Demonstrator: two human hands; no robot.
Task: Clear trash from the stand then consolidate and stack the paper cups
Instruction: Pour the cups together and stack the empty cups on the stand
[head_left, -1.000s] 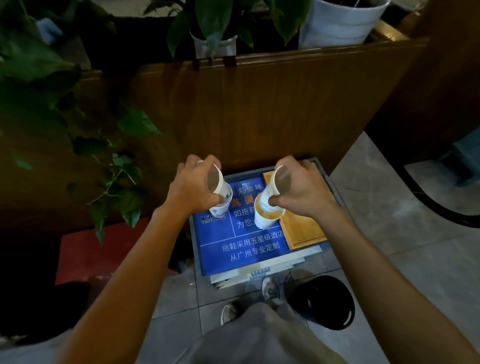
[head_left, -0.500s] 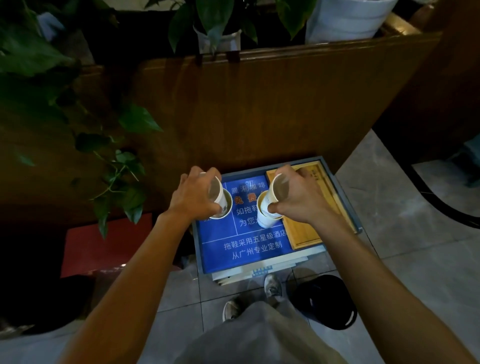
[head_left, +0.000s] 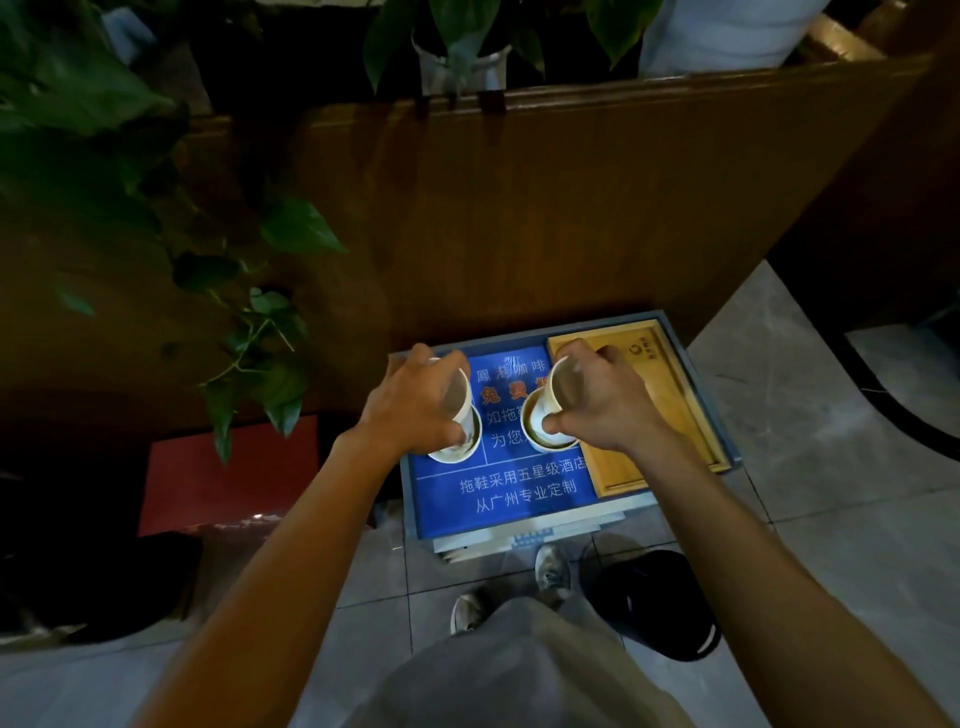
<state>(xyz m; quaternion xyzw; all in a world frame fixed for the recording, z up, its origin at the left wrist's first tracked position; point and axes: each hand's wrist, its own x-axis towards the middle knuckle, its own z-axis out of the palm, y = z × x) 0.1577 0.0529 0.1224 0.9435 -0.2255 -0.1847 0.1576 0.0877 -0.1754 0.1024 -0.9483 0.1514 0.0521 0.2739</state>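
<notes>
My left hand (head_left: 410, 402) grips a tilted paper cup (head_left: 457, 397), fingers wrapped around its wall, mouth turned toward me; its lip sits directly over a second cup (head_left: 457, 449) standing upright on the stand (head_left: 519, 499), near the left edge of the blue top. My right hand (head_left: 602, 400) holds another tilted cup (head_left: 563, 387) the same way, fingers closed around it, thumb at the lower rim. That cup leans over an upright cup (head_left: 540, 426) standing near the middle of the stand, just beside the left edge of the wooden tray (head_left: 660, 415); this standing cup shows a brownish interior. Whether the tilted cups touch the ones below, I cannot tell. The tray occupies the stand's right side. The blue surface carries white printed characters. A dark bin (head_left: 657, 603) stands on the tiled floor off the stand's near right corner, beside my shoes (head_left: 551, 566).
</notes>
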